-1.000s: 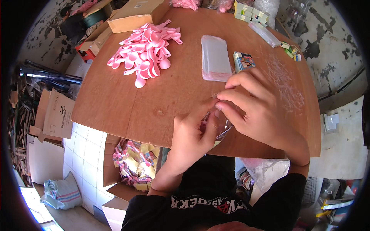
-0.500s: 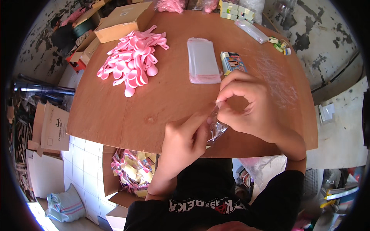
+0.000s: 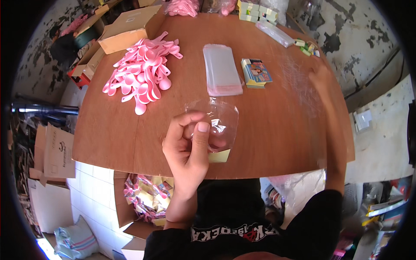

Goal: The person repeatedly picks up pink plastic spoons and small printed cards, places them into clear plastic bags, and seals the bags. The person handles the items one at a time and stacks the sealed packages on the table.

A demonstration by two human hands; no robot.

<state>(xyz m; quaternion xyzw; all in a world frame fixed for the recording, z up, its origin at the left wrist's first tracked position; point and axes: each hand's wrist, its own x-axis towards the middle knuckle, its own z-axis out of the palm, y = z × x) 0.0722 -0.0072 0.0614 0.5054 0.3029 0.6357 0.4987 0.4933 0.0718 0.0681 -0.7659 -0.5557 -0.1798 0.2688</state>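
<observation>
The left hand (image 3: 187, 149) was raised over the near edge of the round brown wooden table (image 3: 277, 130), its thumb and fingers pinched on a small clear plastic pouch (image 3: 216, 123). The pouch stood open and crumpled above the tabletop, roughly at six o'clock from the table's centre. A pale yellow slip (image 3: 219, 156) showed at its lower edge; whether it lay inside the pouch or beneath it could not be told.

The right hand (image 3: 323, 78) reached out to about three o'clock on the table, resting on a heap of clear crinkled film (image 3: 299, 73). Motion blur hid its fingers, so its grip could not be told.

A flat stack of clear plastic sleeves (image 3: 222, 69) lay near the table's centre, at twelve o'clock from the pouch. Just beside it, toward three o'clock, sat a small stack of printed cards (image 3: 256, 72). A pile of pink plastic spoons (image 3: 143, 71) lay at ten o'clock, well apart from both hands. An open cardboard box (image 3: 125, 28) stood at eleven o'clock on the table's rim. Below the near edge, a carton of pink-and-yellow packets (image 3: 145, 197) stood on the floor.
</observation>
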